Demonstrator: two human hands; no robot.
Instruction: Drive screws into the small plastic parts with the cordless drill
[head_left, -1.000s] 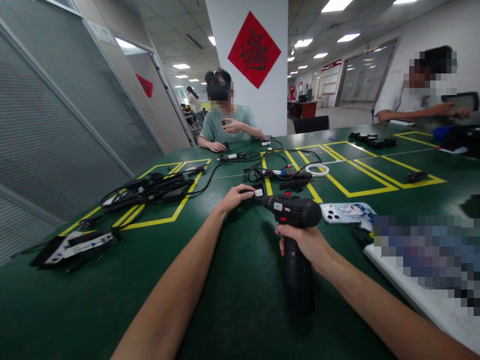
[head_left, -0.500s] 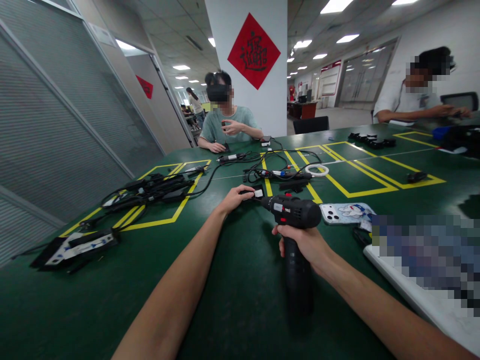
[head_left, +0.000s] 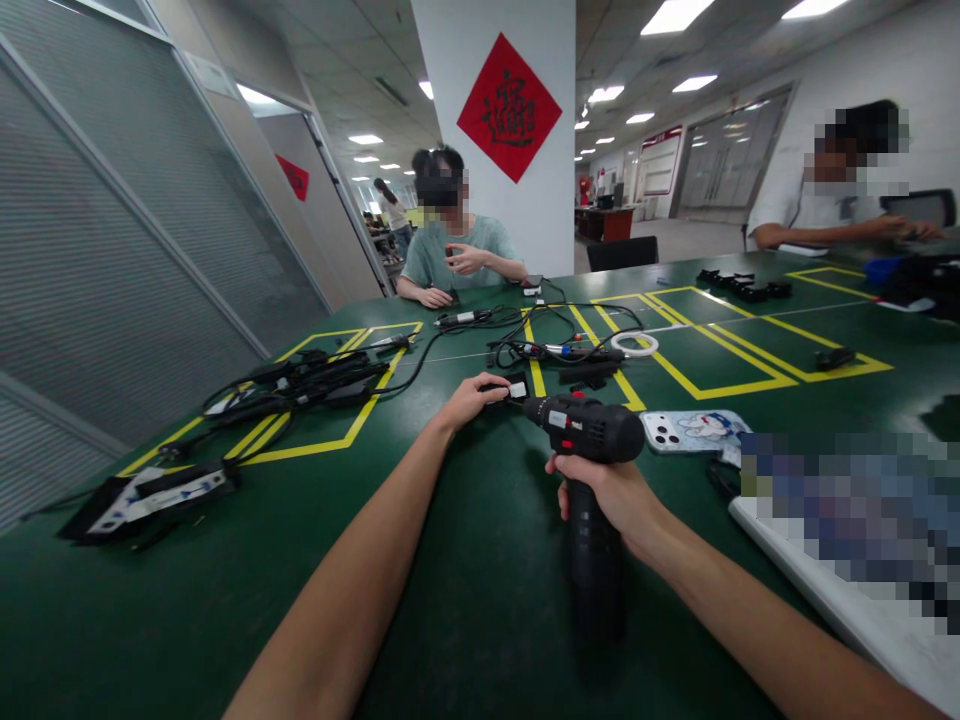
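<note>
My right hand (head_left: 600, 485) is wrapped round the handle of a black cordless drill (head_left: 589, 428) with red details. The drill points left, its tip at a small black part (head_left: 517, 382) with a white label. Whether the tip touches the part I cannot make out. My left hand (head_left: 471, 400) grips that part from its left side, fingers bent over its edge, and it rests on the green table (head_left: 480, 560). The far side of the part is hidden by my fingers and the drill's nose.
Black cables and adapters (head_left: 315, 380) lie in a heap on the left. Farther on are a cable tangle (head_left: 555, 350) and a white ring (head_left: 634, 344). A phone (head_left: 694, 430) lies right of the drill. One person (head_left: 461, 250) sits opposite, another (head_left: 817, 220) at the right.
The view has tilted very slightly. Both hands, the drill and the black part keep nearly the same places.
</note>
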